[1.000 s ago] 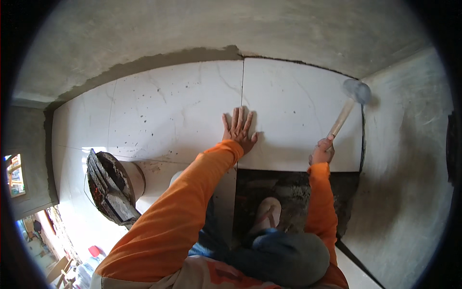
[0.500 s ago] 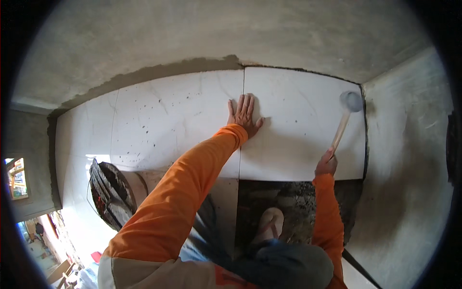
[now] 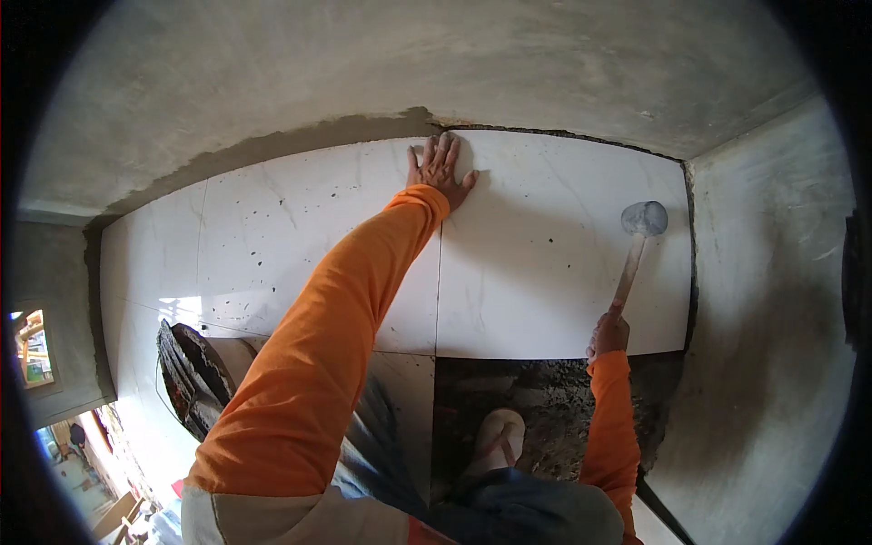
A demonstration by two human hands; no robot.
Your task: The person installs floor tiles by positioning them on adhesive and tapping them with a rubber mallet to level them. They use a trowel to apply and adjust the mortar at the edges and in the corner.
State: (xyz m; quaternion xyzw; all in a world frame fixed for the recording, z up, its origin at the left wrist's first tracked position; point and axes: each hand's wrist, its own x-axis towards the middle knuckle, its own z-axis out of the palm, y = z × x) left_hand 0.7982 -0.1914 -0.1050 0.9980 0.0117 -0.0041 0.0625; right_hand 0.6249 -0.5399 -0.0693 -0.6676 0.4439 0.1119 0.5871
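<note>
My left hand (image 3: 439, 177) lies with spread fingers at the far end of the seam between two white marble-patterned floor tiles, its fingertips by the wall. In my right hand (image 3: 607, 334) is the handle of a mallet (image 3: 644, 219) with a grey head and a light shaft; the head is over the right tile (image 3: 545, 291), near its right side. A dark, rough untiled patch (image 3: 559, 409) lies below that tile, where my sandalled foot (image 3: 498, 434) rests. The left tile (image 3: 272, 227) carries small dark specks.
A bucket (image 3: 195, 372) with mortar-crusted tools stands on the tiles at left, partly behind my left sleeve. Grey plastered walls (image 3: 754, 291) border the floor at the back and both sides. A small opening (image 3: 32, 345) in the left wall and a bright area with clutter (image 3: 127, 518) lie beyond.
My left hand has moved up along the seam toward the back wall. The mallet head has come leftward and lower in the picture. The floor sits lower in view.
</note>
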